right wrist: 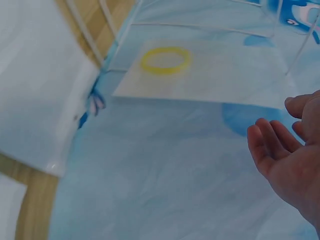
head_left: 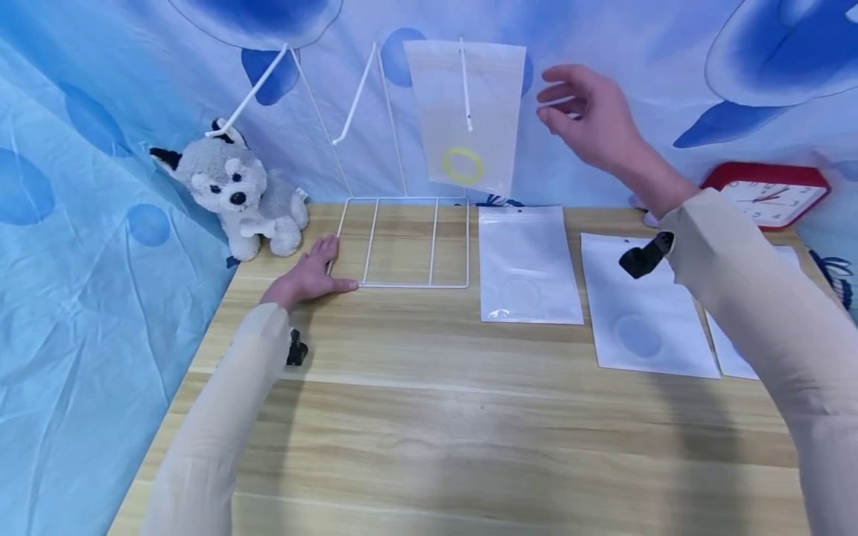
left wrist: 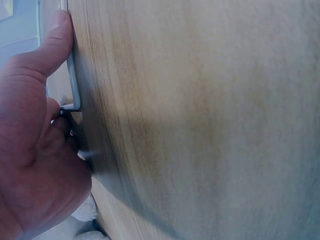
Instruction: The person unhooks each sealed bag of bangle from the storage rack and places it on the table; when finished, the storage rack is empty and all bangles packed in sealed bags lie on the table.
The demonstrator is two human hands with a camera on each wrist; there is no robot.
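Observation:
A white wire display rack (head_left: 415,285) stands at the back of the table, with three sloping prongs. My left hand (head_left: 310,272) rests on its front left corner, the straight thumb lying along the front wire (left wrist: 73,80) and the fingers by the side wire. From the right prong hangs a translucent zip bag (head_left: 462,104), a yellow ring (head_left: 462,165) showing through it. Just right of this bag, my right hand (head_left: 590,112) is raised in the air, fingers loosely bent and holding nothing. In the right wrist view a gap separates the hand (right wrist: 295,165) from the bag (right wrist: 210,80).
Three more white zip bags lie right of the rack: one near it (head_left: 526,253), one farther right (head_left: 610,298), and one (head_left: 736,365) partly under my right sleeve. A plush husky (head_left: 234,186) sits at the back left. A red clock (head_left: 764,195) stands back right.

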